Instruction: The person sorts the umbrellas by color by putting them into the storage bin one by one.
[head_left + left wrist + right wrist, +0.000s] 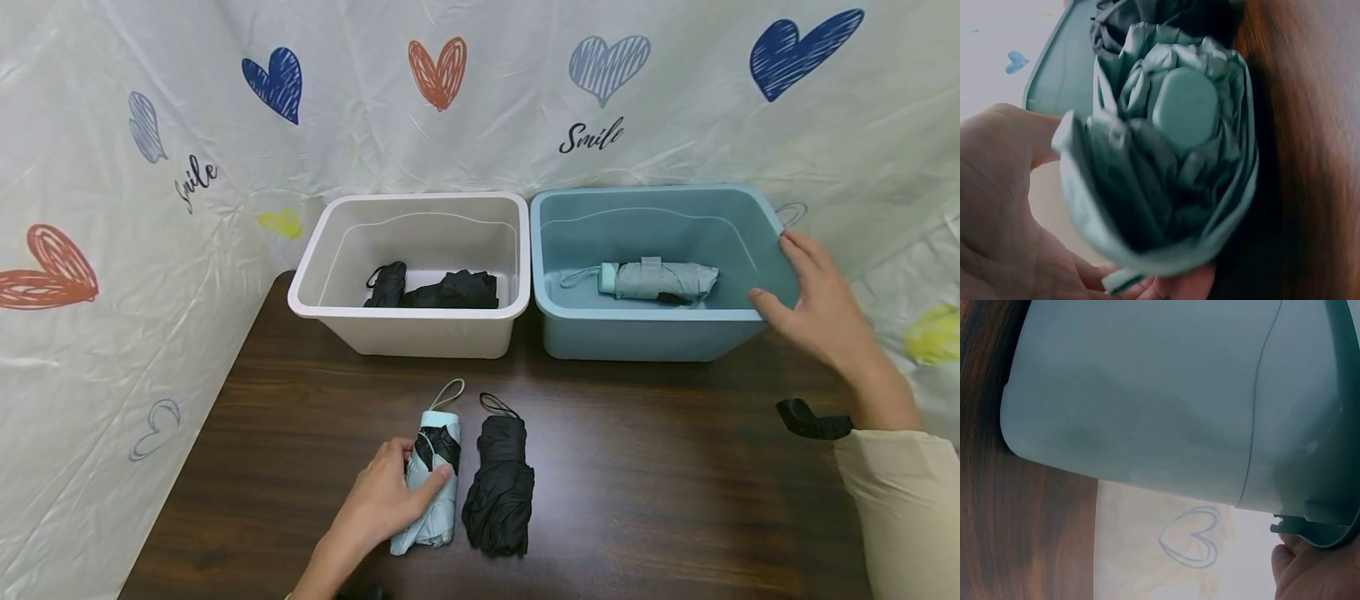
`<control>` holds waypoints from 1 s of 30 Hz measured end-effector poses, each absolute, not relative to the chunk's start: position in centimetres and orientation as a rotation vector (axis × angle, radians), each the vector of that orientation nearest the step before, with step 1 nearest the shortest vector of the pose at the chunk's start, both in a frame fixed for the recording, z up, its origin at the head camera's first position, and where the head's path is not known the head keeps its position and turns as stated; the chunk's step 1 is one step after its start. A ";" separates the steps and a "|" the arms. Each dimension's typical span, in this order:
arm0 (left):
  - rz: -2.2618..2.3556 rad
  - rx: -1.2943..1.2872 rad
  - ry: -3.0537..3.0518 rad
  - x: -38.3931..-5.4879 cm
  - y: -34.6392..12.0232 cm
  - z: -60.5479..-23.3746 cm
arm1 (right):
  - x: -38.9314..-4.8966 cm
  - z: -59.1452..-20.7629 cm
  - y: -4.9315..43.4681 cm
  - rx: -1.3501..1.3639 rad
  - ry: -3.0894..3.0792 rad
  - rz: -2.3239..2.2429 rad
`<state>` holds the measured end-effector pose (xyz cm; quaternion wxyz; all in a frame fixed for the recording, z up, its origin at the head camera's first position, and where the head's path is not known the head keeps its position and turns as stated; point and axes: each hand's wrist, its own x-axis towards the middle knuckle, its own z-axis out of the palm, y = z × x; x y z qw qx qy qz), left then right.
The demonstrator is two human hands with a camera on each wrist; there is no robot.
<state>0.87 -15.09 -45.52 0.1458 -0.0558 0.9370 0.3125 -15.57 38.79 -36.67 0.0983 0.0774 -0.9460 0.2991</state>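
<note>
My left hand [390,492] grips a light blue folded umbrella [442,525] lying on the table, thumb on one side and fingers on the other. In the left wrist view the end of this umbrella [1185,109] faces the camera. A black folded umbrella [501,492] lies just right of it, touched by neither hand. My right hand [825,308] holds the right rim of the blue bin [637,337]; in the right wrist view its fingers [1310,569] are at the rim's lip. Inside that bin lies another light blue umbrella [660,279].
A white bin [427,333] stands left of the blue one, with black folded umbrellas [453,290] in it. Both bins sit at the back of the dark wooden table [637,483], against a heart-printed white sheet [510,108].
</note>
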 end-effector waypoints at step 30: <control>0.732 -0.289 2.871 2.0 -13.2 -45.2 | -15.5 -36.7 38.8 0.246 -2.799 0.880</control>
